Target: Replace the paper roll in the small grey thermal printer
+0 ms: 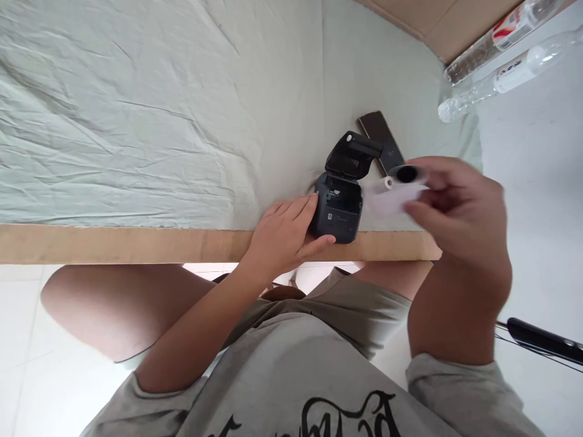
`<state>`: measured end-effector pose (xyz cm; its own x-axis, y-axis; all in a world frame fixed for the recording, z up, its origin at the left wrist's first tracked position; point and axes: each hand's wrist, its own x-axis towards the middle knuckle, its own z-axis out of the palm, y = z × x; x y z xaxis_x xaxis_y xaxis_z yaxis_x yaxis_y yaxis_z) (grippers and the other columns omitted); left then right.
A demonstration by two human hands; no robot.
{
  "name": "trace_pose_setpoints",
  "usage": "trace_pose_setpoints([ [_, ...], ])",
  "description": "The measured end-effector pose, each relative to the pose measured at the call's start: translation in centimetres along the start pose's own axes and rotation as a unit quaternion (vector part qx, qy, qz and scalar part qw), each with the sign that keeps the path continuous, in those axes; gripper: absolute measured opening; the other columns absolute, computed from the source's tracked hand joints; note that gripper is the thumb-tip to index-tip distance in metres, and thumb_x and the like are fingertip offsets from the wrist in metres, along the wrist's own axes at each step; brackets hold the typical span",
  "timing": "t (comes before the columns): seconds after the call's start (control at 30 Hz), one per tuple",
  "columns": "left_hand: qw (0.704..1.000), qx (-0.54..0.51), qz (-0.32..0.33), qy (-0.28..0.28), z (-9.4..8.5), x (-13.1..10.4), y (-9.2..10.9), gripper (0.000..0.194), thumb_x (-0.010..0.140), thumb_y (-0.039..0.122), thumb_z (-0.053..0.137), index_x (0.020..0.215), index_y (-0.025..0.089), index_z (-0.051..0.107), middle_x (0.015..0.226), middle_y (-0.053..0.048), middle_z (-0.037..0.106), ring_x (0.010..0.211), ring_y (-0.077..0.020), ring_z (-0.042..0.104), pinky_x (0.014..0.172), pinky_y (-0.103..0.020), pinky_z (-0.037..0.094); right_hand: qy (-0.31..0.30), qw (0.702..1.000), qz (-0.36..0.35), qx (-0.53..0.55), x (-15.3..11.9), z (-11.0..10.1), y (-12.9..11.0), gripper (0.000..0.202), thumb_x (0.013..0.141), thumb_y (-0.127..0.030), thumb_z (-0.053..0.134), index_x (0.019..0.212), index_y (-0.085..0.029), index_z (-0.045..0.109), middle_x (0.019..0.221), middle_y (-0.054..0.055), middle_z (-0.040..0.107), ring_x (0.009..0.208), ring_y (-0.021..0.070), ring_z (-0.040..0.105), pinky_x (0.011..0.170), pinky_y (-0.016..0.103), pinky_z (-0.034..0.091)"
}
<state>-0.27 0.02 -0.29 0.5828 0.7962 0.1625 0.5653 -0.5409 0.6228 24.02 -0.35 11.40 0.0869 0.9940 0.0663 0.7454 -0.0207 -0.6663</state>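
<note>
A small black label printer [337,223] sits at the table's front edge, its lid [348,156] swung up and its inside compartment exposed. My left hand [288,233] grips its left side, with the fingers along the wall and the thumb at the front. To the printer's right, my right hand [460,209] is closed on a roll of label paper [392,199], pinched between thumb and fingers. The roll is smeared by motion; its dark round end and a strip of white paper show. A small white ring [388,182] appears beside the dark end.
Behind the roll, a dark phone [380,135] lies flat, partly covered by the lid. Two clear plastic bottles [514,74] [501,35] lie at the far right. Pale green cloth [182,121] covers the table, whose cardboard-brown front edge [127,244] is close to my lap.
</note>
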Motion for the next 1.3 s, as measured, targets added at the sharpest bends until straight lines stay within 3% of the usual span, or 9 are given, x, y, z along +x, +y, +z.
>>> trace_pose_setpoints([
  [0.07,1.0,-0.008,0.006,0.007,0.0,0.0,-0.1,0.097,0.104,0.077,0.012,0.155,0.003,0.048,0.15,-0.022,0.061,0.137,-0.0337,0.059,0.114,-0.049,0.046,0.123,0.962,0.093,0.227,-1.2,-0.1,2.3,0.041,0.069,-0.043,0.066,0.108,-0.03,0.067,0.083,0.0,0.064,0.054,0.011,0.043,0.047,0.028,0.029],
  [0.13,1.0,-0.008,0.008,0.008,0.0,0.0,-0.2,0.098,0.104,0.076,0.009,0.155,0.002,0.048,0.15,-0.022,0.062,0.136,-0.034,0.06,0.115,-0.049,0.045,0.15,0.927,0.176,0.295,-1.9,0.8,5.0,0.042,0.065,-0.052,0.06,0.099,-0.027,0.059,0.08,0.0,0.058,0.054,0.0113,0.043,0.047,0.027,0.032],
  [0.3,1.0,0.002,0.008,-0.004,-0.2,0.0,-0.2,0.098,0.105,0.074,0.006,0.155,0.001,0.048,0.15,-0.022,0.061,0.137,-0.0348,0.059,0.114,-0.049,0.045,0.212,0.935,0.206,0.195,-2.3,2.9,10.4,0.034,0.07,-0.047,0.069,0.088,-0.025,0.05,0.077,-0.004,0.054,0.062,0.0108,0.049,0.059,0.028,0.043],
  [0.57,1.0,0.005,0.003,-0.005,-0.2,0.2,-0.2,0.094,0.107,0.07,0.007,0.155,0.002,0.048,0.15,-0.023,0.061,0.135,-0.0361,0.061,0.113,-0.052,0.046,0.214,0.963,0.162,-0.033,-0.1,2.2,13.5,0.039,0.068,-0.035,0.076,0.101,-0.023,0.062,0.103,0.004,0.067,0.096,0.0197,0.06,0.098,0.045,0.051],
  [0.7,1.0,-0.001,0.004,-0.003,-0.2,0.3,-0.1,0.091,0.108,0.069,0.009,0.155,0.002,0.049,0.149,-0.023,0.062,0.135,-0.0354,0.061,0.113,-0.051,0.046,0.221,0.964,0.101,-0.111,-0.7,1.9,13.1,0.059,0.07,-0.035,0.077,0.125,-0.022,0.057,0.12,0.011,0.067,0.113,0.0276,0.063,0.106,0.054,0.05],
  [0.8,1.0,-0.003,0.007,-0.005,-0.3,0.3,-0.1,0.091,0.108,0.069,0.009,0.155,0.002,0.049,0.148,-0.023,0.062,0.135,-0.0354,0.06,0.113,-0.051,0.046,0.282,0.946,-0.017,-0.157,-2.1,2.1,10.8,0.046,0.084,-0.04,0.071,0.125,-0.024,0.057,0.126,0.013,0.062,0.125,0.0303,0.06,0.11,0.056,0.049],
  [0.9,1.0,0.004,0.008,-0.005,-0.4,0.3,-0.1,0.093,0.108,0.069,0.008,0.154,0.001,0.05,0.148,-0.024,0.062,0.133,-0.0361,0.062,0.111,-0.05,0.047,0.196,0.961,-0.086,-0.174,-2.3,3.6,8.4,0.049,0.091,-0.039,0.065,0.136,-0.026,0.051,0.134,0.014,0.057,0.133,0.0305,0.057,0.111,0.055,0.051],
  [1.07,1.0,0.017,0.007,-0.005,-0.4,0.3,0.0,0.091,0.108,0.067,0.007,0.153,0.0,0.05,0.149,-0.024,0.061,0.134,-0.0356,0.062,0.111,-0.05,0.046,0.13,0.976,-0.021,-0.174,0.1,7.0,8.1,0.057,0.092,-0.033,0.06,0.145,-0.022,0.044,0.151,0.019,0.046,0.148,0.032,0.045,0.123,0.058,0.041],
  [1.3,0.999,0.038,0.015,-0.003,-0.4,0.2,-0.2,0.084,0.11,0.063,0.014,0.153,0.0,0.05,0.148,-0.023,0.063,0.132,-0.0337,0.063,0.11,-0.047,0.047,0.114,0.987,-0.015,-0.114,0.4,7.1,9.7,0.037,0.091,-0.029,0.055,0.128,-0.025,0.061,0.12,0.012,0.062,0.115,0.0261,0.062,0.107,0.05,0.051],
])
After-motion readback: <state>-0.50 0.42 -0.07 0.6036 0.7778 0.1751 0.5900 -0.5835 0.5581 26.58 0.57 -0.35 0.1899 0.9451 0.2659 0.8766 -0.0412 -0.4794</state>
